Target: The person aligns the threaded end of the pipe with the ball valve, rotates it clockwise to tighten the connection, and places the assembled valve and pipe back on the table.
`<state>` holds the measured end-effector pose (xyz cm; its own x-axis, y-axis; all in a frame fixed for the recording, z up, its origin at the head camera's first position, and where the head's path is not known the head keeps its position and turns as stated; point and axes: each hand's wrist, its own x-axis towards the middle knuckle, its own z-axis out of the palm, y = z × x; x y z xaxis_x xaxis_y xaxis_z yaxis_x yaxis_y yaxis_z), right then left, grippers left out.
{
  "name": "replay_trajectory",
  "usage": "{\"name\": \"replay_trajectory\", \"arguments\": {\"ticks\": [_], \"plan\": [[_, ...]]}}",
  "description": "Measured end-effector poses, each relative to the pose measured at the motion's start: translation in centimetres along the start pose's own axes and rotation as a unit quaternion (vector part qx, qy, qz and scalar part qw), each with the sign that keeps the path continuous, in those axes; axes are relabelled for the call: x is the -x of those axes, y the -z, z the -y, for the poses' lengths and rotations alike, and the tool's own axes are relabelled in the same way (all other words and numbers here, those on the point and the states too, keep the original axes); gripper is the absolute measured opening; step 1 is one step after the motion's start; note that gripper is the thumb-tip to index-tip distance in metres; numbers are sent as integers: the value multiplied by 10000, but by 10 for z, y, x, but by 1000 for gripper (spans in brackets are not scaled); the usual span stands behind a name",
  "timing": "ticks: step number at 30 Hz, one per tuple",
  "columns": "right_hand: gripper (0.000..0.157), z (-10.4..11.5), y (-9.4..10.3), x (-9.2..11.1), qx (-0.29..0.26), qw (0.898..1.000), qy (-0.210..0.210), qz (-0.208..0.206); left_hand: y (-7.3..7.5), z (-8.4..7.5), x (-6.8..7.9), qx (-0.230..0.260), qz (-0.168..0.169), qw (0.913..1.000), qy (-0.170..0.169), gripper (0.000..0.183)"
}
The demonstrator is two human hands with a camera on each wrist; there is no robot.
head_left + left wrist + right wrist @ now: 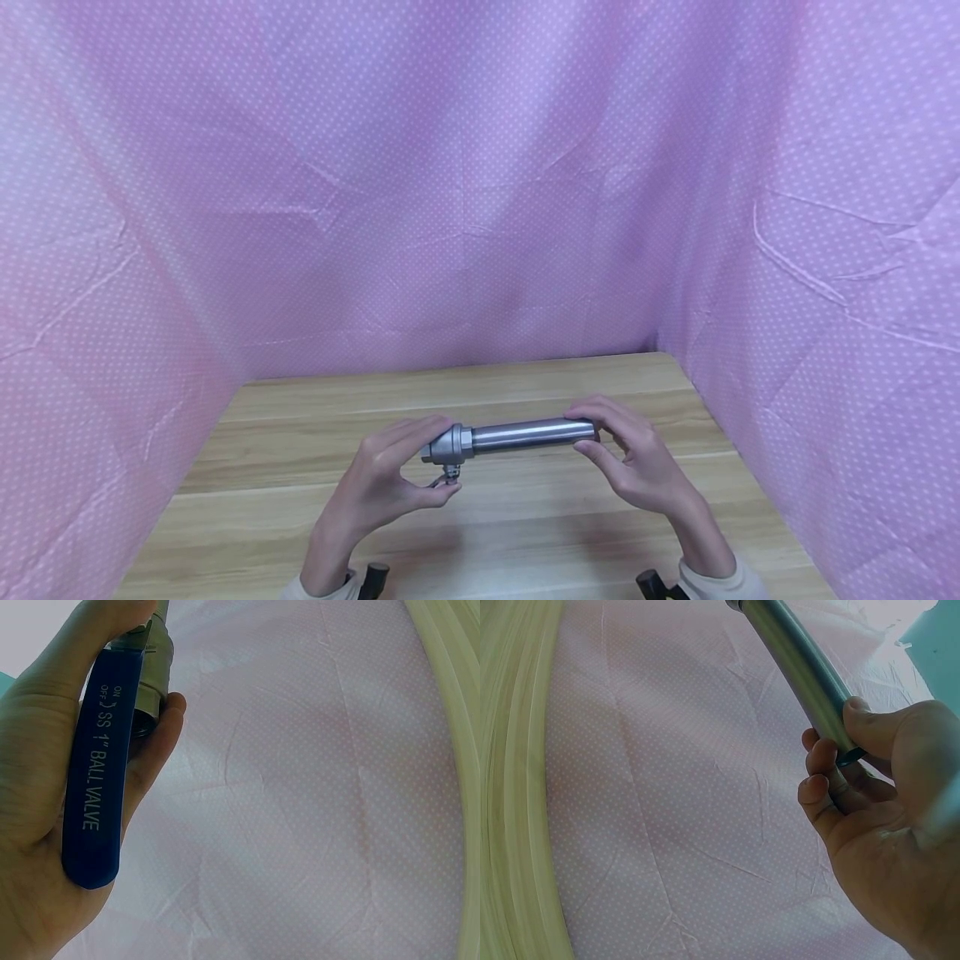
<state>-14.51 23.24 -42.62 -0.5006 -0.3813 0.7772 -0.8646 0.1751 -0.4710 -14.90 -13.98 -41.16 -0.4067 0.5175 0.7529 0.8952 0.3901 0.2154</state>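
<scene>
A steel ball valve (448,446) is joined to a straight metal pipe (532,434), and the two are held roughly level above the table. My left hand (386,471) grips the valve, fingers over its far side and thumb by its stem. In the left wrist view the valve's blue lever (101,772), lettered "SS 1" BALL VALVE", lies along the palm. With thumb and fingers my right hand (637,458) pinches the free end of the pipe. The right wrist view shows that pipe end (847,754) between the thumb and fingertips.
Underneath is a light wood-grain table (510,533). Pink dotted cloth (465,183) hangs behind it and along both sides. Black straps with stubby mounts (375,579) sit on both wrists at the near edge.
</scene>
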Motion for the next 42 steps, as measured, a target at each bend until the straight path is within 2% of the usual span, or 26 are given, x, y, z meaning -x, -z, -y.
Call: {"name": "replay_trajectory", "arguments": {"ticks": [4, 6, 9, 13, 18, 31, 42], "plan": [[52, 1, 1, 1, 186, 9997, -165, 17, 0, 0, 0, 9, 0, 10000, -9, 86], [54, 1, 1, 1, 235, 9994, -238, 18, 0, 0, 0, 9, -12, 10000, -15, 86], [51, 1, 1, 1, 215, 9994, -266, 5, 0, 0, 0, -13, -26, 10000, -27, 85], [46, 2, 0, 1, -98, 9997, -200, 24, 0, 0, 0, -31, -35, 10000, -28, 85], [55, 2, -1, 1, -350, 9993, -141, 50, 0, 1, 0, -21, -42, 10000, -34, 86], [55, 2, 0, -1, -18, 10000, -68, 49, -1, 0, 0, -55, -42, 10000, -53, 85], [55, 1, 0, -1, -44, 10000, 20, 58, 0, 0, 1, -38, -47, 10000, -58, 85]]}}
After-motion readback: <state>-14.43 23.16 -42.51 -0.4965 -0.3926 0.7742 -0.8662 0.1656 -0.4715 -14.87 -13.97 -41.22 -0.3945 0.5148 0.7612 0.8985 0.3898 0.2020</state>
